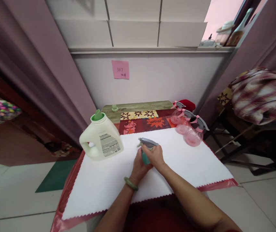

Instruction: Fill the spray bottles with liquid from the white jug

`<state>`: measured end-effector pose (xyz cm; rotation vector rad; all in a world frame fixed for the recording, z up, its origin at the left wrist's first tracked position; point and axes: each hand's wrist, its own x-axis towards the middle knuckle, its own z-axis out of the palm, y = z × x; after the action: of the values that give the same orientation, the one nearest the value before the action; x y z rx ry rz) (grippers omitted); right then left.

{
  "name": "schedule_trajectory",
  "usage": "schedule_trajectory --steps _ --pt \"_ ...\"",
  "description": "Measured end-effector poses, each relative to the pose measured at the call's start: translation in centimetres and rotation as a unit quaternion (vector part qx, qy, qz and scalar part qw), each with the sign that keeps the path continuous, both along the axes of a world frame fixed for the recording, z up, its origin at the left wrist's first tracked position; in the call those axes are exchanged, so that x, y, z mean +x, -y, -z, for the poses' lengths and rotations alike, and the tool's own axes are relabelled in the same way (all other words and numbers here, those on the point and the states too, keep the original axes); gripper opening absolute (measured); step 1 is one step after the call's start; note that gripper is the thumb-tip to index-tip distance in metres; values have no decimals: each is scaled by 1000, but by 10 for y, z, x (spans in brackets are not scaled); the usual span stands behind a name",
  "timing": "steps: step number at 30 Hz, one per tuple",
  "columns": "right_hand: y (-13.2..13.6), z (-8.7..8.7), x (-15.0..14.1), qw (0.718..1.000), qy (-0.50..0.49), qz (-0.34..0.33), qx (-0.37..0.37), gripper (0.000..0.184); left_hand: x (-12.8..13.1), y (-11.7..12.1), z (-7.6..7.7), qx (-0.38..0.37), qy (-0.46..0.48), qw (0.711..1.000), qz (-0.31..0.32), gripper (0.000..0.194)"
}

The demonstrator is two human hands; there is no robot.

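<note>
Over the middle of the white mat (108,183) is a green spray bottle (145,158) with a grey and green trigger head. My left hand (139,164) is wrapped round its body. High on the bottle, my right hand (156,156) closes round the neck and the base of the spray head. Both hands cover much of the bottle. To the left stands a large pale green jug (104,138) with a handle and a label; its mouth shows a green inner spout and no cap over it.
Several pink spray bottles (193,137) with grey heads stand at the mat's right. A green cap (115,108) lies on the wooden table's back edge. A pink note (120,69) sticks to the wall. Plaid cloth (261,93) is heaped at right.
</note>
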<state>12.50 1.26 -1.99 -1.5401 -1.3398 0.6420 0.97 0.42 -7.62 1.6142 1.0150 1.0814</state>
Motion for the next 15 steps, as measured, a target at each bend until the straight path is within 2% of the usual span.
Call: schedule_trajectory --steps 2,4,8,11,15 --pt "3 -2 2 1000 -25 -17 -10 24 1 -1 4 4 0 1000 -6 82" --pt "8 2 6 998 -38 -47 -9 36 1 -2 8 6 6 1000 -8 85" --pt "19 19 18 998 -3 -44 -33 64 1 -4 14 9 8 1000 -23 95" --pt "25 30 27 996 25 -55 -59 74 1 -4 15 6 -4 999 -38 96" --pt "25 32 32 992 48 -70 -94 83 1 -3 14 4 -15 1000 -27 98"
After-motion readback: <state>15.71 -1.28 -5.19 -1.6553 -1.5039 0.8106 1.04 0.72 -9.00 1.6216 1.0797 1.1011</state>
